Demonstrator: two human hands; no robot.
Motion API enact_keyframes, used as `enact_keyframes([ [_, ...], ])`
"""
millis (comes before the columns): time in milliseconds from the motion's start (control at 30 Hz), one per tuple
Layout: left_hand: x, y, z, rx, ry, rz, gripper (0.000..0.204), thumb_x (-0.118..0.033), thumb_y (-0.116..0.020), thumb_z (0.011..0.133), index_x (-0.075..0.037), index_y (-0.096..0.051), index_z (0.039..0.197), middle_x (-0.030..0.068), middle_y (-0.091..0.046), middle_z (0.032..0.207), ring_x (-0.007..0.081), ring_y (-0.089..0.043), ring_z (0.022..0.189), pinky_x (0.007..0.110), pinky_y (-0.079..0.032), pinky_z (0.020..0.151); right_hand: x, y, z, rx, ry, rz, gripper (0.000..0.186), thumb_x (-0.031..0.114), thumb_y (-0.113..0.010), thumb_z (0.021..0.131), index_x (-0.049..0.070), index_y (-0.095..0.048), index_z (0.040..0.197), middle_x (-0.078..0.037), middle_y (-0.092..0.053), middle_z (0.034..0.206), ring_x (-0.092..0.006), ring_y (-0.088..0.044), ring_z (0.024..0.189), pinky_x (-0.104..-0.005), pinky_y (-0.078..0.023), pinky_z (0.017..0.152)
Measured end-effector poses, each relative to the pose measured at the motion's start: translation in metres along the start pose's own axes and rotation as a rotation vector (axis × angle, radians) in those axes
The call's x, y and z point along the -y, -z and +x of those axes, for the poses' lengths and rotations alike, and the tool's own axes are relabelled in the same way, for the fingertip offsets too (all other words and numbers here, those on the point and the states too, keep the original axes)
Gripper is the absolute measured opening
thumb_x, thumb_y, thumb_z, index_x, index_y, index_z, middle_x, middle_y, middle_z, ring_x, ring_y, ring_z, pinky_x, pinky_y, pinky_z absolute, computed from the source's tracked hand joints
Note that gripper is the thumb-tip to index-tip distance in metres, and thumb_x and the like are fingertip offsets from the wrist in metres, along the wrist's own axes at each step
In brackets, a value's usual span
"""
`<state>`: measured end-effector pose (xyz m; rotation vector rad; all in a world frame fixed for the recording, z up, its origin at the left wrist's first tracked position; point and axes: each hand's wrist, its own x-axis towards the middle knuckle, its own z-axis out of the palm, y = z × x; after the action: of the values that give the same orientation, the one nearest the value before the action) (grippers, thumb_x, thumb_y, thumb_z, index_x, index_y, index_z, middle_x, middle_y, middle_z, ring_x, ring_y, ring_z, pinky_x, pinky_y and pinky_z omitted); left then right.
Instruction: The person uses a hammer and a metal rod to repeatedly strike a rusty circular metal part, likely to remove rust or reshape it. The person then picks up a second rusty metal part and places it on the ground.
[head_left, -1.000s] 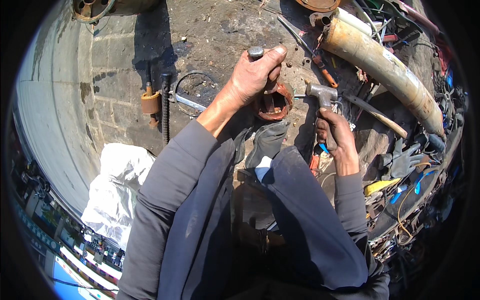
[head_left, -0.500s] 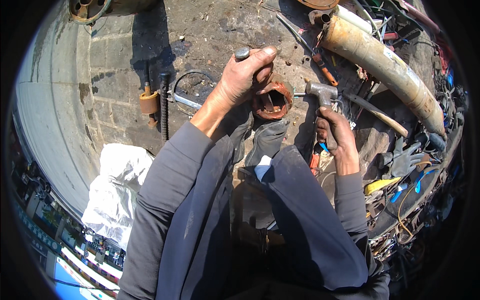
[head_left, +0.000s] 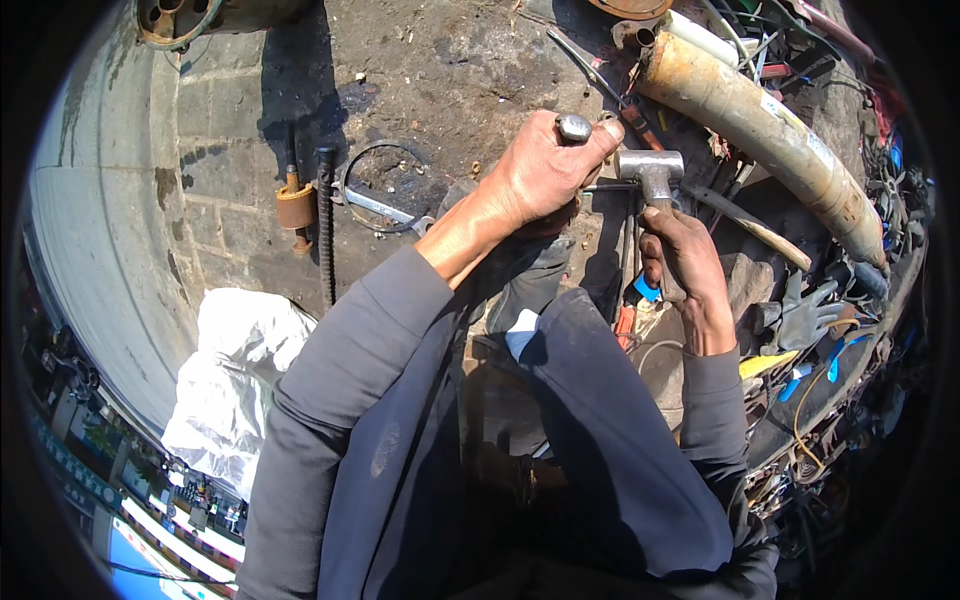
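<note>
My left hand is closed round a thick steel rod, its domed head sticking up past the thumb and the rest hidden in the fist. Beneath that hand, close to my shoes, the hollow rusty round part is almost wholly covered. My right hand grips the handle of a hammer. Its metal head is just to the right of my left hand, apart from the rod's head.
Left lie a rusty rotor on a shaft, a ribbed rod and a wrench. At right are a large pipe, a wooden handle, grey gloves and scrap. A white bag rests at left.
My left hand has moved right with the rod, which tilts differently, and now covers the rusty round part. The hammer's head has risen slightly in the view.
</note>
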<state>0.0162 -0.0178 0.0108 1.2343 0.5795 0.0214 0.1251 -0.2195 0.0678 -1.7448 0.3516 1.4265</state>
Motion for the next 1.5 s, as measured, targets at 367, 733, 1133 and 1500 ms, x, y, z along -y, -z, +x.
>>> enact_keyframes([
  [367, 0.001, -0.003, -0.007, 0.046, 0.030, 0.020, 0.044, -0.030, -0.064, 0.104, -0.006, -0.060, 0.068, -0.0041, -0.051, 0.058, 0.0072, -0.047, 0.055, 0.030, -0.038, 0.050, 0.125, -0.051, -0.108, -0.154, 1.072, -0.999, 0.023, 0.016, -0.064, 0.101, -0.003, -0.055, 0.111, -0.021, -0.057, 0.068, -0.0362, -0.057, 0.057, -0.0424, -0.042, 0.054],
  [733, 0.013, -0.004, 0.002, 0.054, 0.000, 0.039, 0.044, -0.030, -0.066, 0.103, -0.006, -0.060, 0.066, -0.0027, -0.054, 0.058, 0.0068, -0.049, 0.055, 0.030, -0.039, 0.050, 0.175, -0.032, -0.150, -0.209, 1.042, -0.783, 0.054, 0.037, -0.065, 0.104, 0.000, -0.055, 0.141, -0.011, -0.066, 0.109, -0.0127, -0.064, 0.077, -0.0232, -0.050, 0.068],
  [1133, 0.016, -0.007, 0.009, 0.058, 0.000, 0.088, 0.046, -0.028, -0.065, 0.104, -0.006, -0.057, 0.064, -0.0042, -0.050, 0.057, 0.0065, -0.047, 0.056, 0.030, -0.039, 0.051, 0.178, -0.009, -0.131, -0.111, 0.687, -0.761, 0.045, 0.035, -0.066, 0.103, -0.001, -0.062, 0.130, -0.003, -0.062, 0.078, -0.0058, -0.054, 0.057, -0.0221, -0.042, 0.049],
  [1500, 0.006, -0.007, 0.009, 0.068, 0.099, 0.045, 0.041, -0.034, -0.069, 0.098, 0.002, -0.066, 0.078, 0.0012, -0.056, 0.062, 0.0090, -0.049, 0.063, 0.033, -0.043, 0.058, 0.133, -0.034, -0.092, -0.007, 0.762, -0.983, 0.032, 0.025, -0.062, 0.100, -0.007, -0.062, 0.104, -0.009, -0.055, 0.066, -0.0176, -0.052, 0.058, -0.0382, -0.045, 0.057],
])
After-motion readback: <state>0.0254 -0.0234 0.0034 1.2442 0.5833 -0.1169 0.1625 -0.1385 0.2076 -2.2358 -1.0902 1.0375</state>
